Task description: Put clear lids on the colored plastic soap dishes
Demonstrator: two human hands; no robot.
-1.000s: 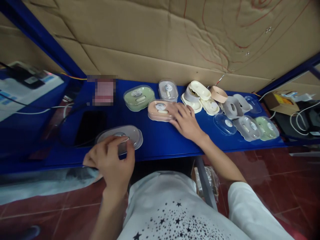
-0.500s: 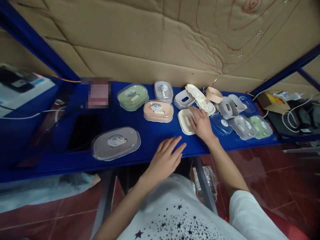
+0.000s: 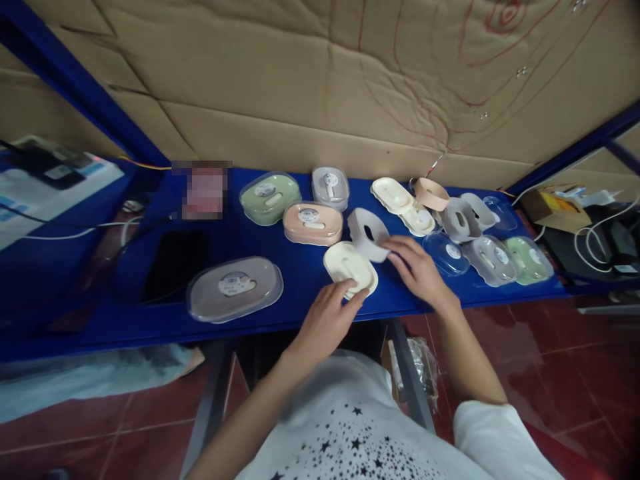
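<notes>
In my left hand (image 3: 331,313) is the near edge of a cream oval tray (image 3: 350,265), pinched between thumb and fingers and lying at the blue table's front. My right hand (image 3: 417,270) grips the right end of a grey oval box cover (image 3: 369,233) with a slot in its top. The cover is tilted, just beyond the tray. To its left lies a peach box (image 3: 313,223) under a clear lid. More cream trays (image 3: 393,195) and a peach ring-shaped cover (image 3: 431,193) lie farther back.
Lidded boxes in green (image 3: 270,198) and grey (image 3: 235,288) stand on the left, near a dark flat object (image 3: 175,265). Right of my hand are grey covers (image 3: 461,220), clear lids (image 3: 447,253) and more packed boxes (image 3: 490,260). Cardboard (image 3: 260,87) walls the back.
The cream tray has moved left and nearer, and my left hand has taken hold of it. My right hand has let go of the tray and grasped the grey cover, bringing it forward.
</notes>
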